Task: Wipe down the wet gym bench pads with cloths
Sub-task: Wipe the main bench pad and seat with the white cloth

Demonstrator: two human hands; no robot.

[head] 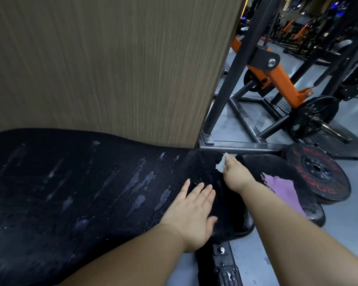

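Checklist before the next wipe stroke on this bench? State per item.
1. Cloth gripped: right hand pinches the pale cloth. ok
2. Cloth flat on the long pad: the hand hides the contact. cannot tell
3. Brace: left hand lies flat on the long pad. ok
4. Long pad dry: streaks and droplets show. not ok
5. Small pad dry: droplets along its rim. not ok
6. Spare: purple cloth lies on the small pad. ok

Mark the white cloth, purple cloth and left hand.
white cloth (221, 164): head view, middle of the exposed part
purple cloth (284, 188): head view, middle of its flat part
left hand (191, 213): head view, back of the hand
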